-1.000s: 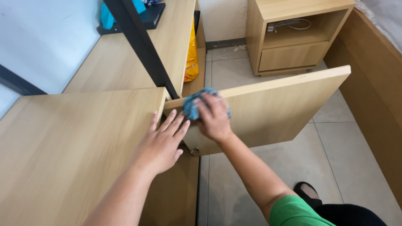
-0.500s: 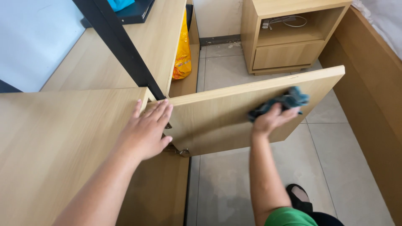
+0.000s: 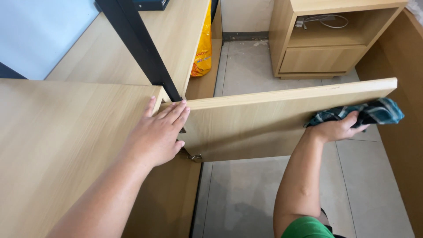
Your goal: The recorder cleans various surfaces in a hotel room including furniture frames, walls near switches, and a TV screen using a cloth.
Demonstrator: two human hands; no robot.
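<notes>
**Cloth held against an open cabinet door**

Right hand point(image 3: 337, 129) is closed around a crumpled teal and dark plaid cloth point(image 3: 365, 113), pressing it to the face of a light wooden cabinet door point(image 3: 264, 128). The cloth sits at the door's far free end, just under its top edge, with part of it hanging past the end of the door. Left hand point(image 3: 159, 132) lies flat and open, gripping nothing, fingers together, across the corner where the door meets the pale wood-grain cabinet top point(image 3: 61, 145). It appears to steady the door near its hinge side.

Nearest the viewer are both bare forearms and a scrap of green sleeve point(image 3: 306, 228) at the bottom edge. Below the door lies a grey tiled floor point(image 3: 246, 194).

As a judgement, the wiping has reached the door's outer end along its upper band. No difference between wiped and unwiped wood shows, so how much remains cannot be told.

Farther off, a black metal post point(image 3: 141, 48) rises slantwise just behind the left hand. Behind the post runs a long light wooden desk point(image 3: 176, 31), with a yellow and orange plastic bag point(image 3: 202, 48) leaning beside it on the floor. At the far wall stands a small wooden bedside unit point(image 3: 326, 39), with white cables in its open shelf. A tall wooden panel point(image 3: 403, 123) closes in the right side, close to the door's free end, leaving little room there.
</notes>
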